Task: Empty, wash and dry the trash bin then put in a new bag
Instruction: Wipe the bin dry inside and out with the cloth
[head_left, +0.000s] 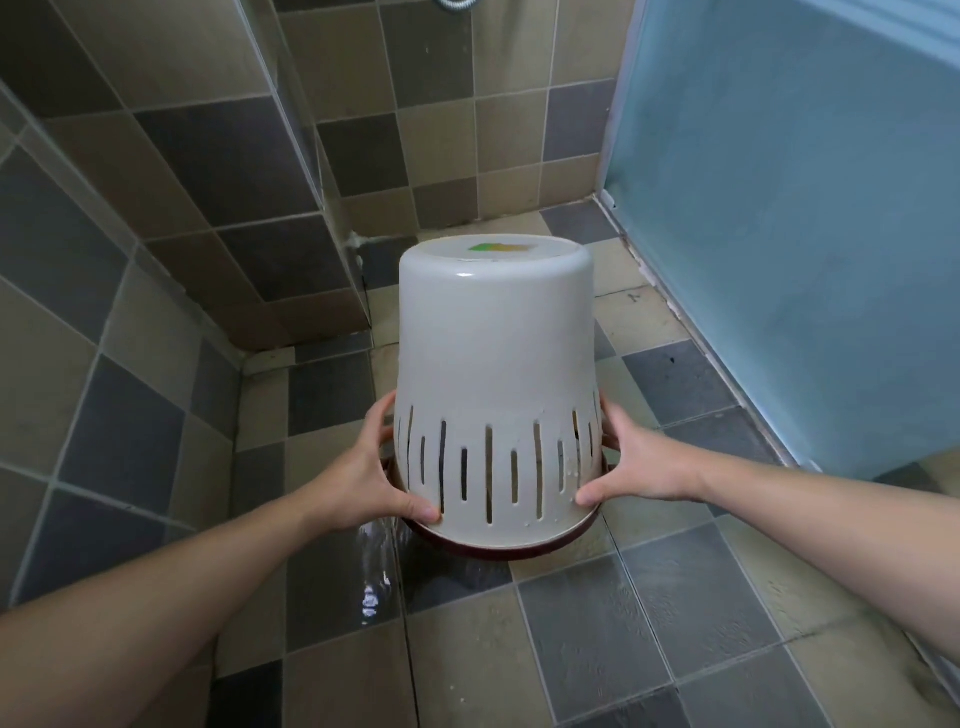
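A white plastic trash bin (493, 353) hangs upside down above the tiled floor, its base facing up with a green and yellow sticker on it. Vertical slots run around its lower part, just above a dark red rim. My left hand (369, 467) grips the bin's left side near the rim, thumb pressed on the slotted wall. My right hand (634, 462) holds the right side the same way. A stream of water runs down from the rim's left edge to the floor.
Wet brown and grey floor tiles (597, 623) lie below. Tiled walls (156, 156) close in on the left and behind, with a glass partition edge. A frosted blue door (805, 208) stands on the right.
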